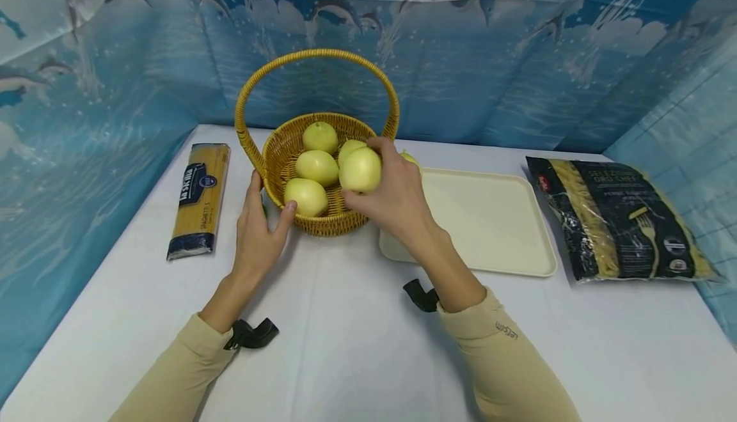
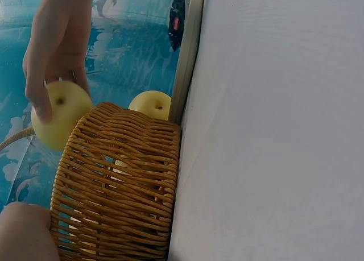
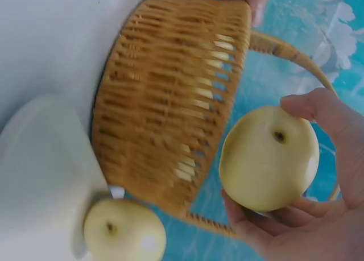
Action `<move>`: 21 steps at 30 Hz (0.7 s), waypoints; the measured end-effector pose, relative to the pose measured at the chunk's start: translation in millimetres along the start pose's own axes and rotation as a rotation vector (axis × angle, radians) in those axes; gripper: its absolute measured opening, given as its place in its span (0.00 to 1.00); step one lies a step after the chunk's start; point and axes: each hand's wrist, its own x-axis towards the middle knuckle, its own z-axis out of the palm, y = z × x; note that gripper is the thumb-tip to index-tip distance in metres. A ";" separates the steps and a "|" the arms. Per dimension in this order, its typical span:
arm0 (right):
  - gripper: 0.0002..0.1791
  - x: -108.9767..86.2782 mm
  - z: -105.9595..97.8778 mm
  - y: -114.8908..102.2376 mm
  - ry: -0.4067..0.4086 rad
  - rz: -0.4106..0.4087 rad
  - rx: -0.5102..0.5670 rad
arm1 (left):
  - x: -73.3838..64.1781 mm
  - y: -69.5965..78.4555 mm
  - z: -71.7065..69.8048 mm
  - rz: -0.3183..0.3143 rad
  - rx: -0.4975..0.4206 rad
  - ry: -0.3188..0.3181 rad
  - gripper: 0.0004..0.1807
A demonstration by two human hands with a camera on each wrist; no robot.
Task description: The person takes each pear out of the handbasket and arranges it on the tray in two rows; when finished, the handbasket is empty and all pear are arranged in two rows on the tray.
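Observation:
A yellow wicker basket [image 1: 331,225] with a tall arched handle holds several pale yellow-green apples [image 1: 317,167]. My left hand [image 1: 256,236] grips the basket's left side, thumb at the rim and fingers along the outside wall. In my right hand [image 1: 400,192] is another apple [image 3: 268,158], pinched between thumb and fingers. In the head view it overlaps the right part of the basket's opening; both wrist views show it above the rim. One more apple [image 3: 125,231] sits beside the basket, at the tray's left end, mostly hidden behind my right hand in the head view.
A cream rectangular tray [image 1: 489,224] lies right of the basket. Farther right is a black and gold pasta bag [image 1: 622,224]. A spaghetti packet [image 1: 199,201] lies to the left. A blue dolphin-print curtain [image 1: 288,25] hangs behind the white-covered table [image 1: 345,332].

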 end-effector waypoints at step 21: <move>0.41 -7.5 -65.3 86.9 0.170 0.108 -0.005 | -1.3 -0.4 0.3 0.007 -0.021 0.001 0.50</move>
